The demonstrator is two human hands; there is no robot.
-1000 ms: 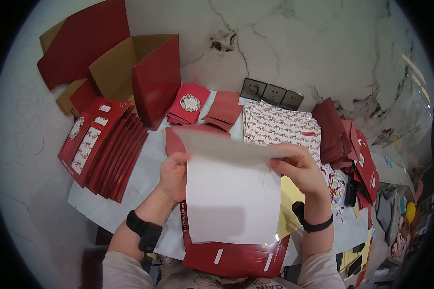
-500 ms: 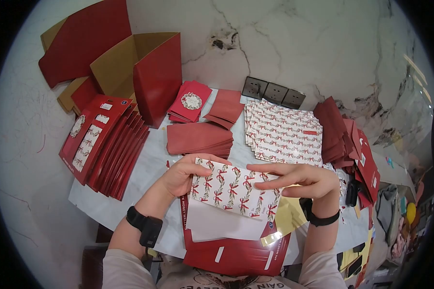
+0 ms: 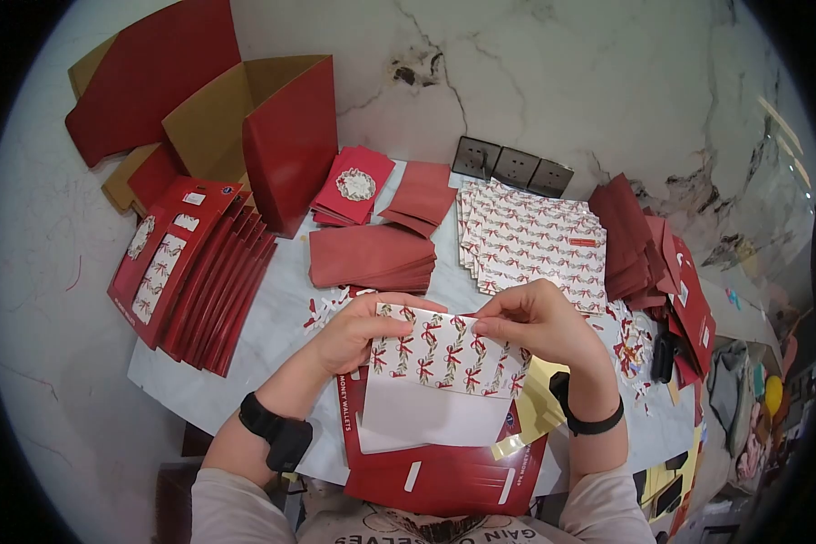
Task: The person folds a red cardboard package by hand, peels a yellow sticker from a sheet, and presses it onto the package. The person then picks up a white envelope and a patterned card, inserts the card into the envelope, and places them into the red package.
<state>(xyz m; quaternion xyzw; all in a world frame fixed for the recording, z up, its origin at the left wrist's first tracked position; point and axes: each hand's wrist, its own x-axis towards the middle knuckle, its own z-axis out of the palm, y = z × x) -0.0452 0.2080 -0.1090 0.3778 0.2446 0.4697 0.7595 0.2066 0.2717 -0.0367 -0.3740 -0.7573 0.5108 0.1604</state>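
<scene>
A white folded card [image 3: 446,361] printed with green garlands and red bows is held up in front of me. My left hand [image 3: 361,328] grips its left end, thumb on the patterned face and fingers behind. At the top edge, right of the middle, my right hand [image 3: 537,315] pinches the card between thumb and fingers. The card's plain white part [image 3: 435,419] hangs below the patterned flap. Beneath lies a flat red printed pack [image 3: 453,476] lettered "MONEY WALLETS", partly hidden by the card. A shiny yellow sheet [image 3: 542,403] sits under my right wrist.
A row of red packs [image 3: 218,281] and an open red box [image 3: 290,145] stand at left. Red envelopes [image 3: 372,258], wreath-printed red cards [image 3: 354,186] and patterned cards [image 3: 539,240] are stacked behind my hands. More red envelopes [image 3: 626,240] stand right, near paper bits [image 3: 633,344].
My right hand has drawn its outstretched fingers back from the patterned face and now pinches the top edge. The card has shifted slightly right, still in my left hand.
</scene>
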